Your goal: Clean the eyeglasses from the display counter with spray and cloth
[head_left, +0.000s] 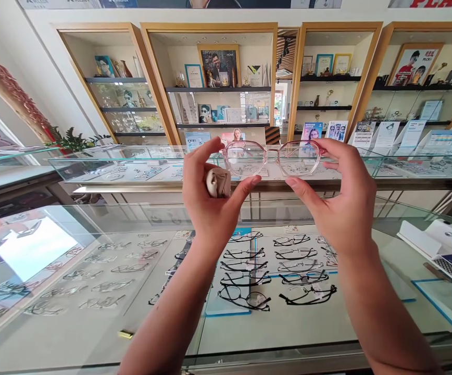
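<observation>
A pair of eyeglasses with a clear, pinkish frame is held up level at chest height between both hands. My left hand grips its left end with the fingers, and a folded beige cloth is tucked into that palm. At the other end, my right hand has its fingers closed on the frame, the thumb below the right lens. Both thumbs point inward under the lenses. The temples are hard to make out behind the fingers.
Below my arms is a glass display counter holding rows of dark-framed glasses and thin-framed glasses. A white box lies at the right. Farther back are another glass showcase and wooden wall shelves.
</observation>
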The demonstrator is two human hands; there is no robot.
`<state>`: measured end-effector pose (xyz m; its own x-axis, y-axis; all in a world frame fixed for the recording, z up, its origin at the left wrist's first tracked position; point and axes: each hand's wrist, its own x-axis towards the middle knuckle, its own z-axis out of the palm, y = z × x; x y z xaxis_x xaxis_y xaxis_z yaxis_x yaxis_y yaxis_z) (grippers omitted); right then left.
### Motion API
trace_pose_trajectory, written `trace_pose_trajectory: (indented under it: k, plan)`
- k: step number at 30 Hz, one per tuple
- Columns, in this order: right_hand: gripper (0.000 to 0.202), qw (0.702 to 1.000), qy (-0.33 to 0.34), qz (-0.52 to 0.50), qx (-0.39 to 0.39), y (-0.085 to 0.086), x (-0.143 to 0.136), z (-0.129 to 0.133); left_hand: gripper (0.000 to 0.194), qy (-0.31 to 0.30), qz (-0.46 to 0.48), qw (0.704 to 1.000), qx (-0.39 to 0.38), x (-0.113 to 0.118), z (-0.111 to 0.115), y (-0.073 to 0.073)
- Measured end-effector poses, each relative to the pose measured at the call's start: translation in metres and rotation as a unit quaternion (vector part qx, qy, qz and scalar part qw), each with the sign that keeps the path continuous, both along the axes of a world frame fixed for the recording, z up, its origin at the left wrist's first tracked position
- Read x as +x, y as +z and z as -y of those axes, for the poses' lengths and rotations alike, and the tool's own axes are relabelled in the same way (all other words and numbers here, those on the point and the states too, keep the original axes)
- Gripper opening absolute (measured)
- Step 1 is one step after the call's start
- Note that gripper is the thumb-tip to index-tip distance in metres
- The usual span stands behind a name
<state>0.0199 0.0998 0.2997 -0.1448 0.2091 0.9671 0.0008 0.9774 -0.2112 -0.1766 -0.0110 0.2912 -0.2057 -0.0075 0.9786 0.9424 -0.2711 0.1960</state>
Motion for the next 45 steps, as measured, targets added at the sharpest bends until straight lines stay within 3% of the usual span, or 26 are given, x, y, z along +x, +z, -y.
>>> trace_pose_trajectory:
  k: [14,26,33,45]
  plan:
    - [0.064,0.998,-0.03,-0.018,0.043,-0.006,-0.008,-0.006,0.057,0.011,0.024,0.999,0.034,0.0,-0.004,-0.001]
    - [0.071,0.998,-0.027,-0.046,0.03,-0.012,-0.019,0.002,0.064,-0.013,0.052,0.998,0.045,-0.002,-0.009,-0.005]
    - [0.071,0.996,-0.054,-0.055,0.046,-0.013,-0.021,0.001,0.052,-0.039,0.062,0.997,0.036,0.0,-0.008,-0.004]
    - [0.068,0.995,-0.058,-0.05,0.061,-0.013,-0.016,-0.003,0.047,-0.009,0.059,0.998,0.029,0.002,-0.006,-0.002]
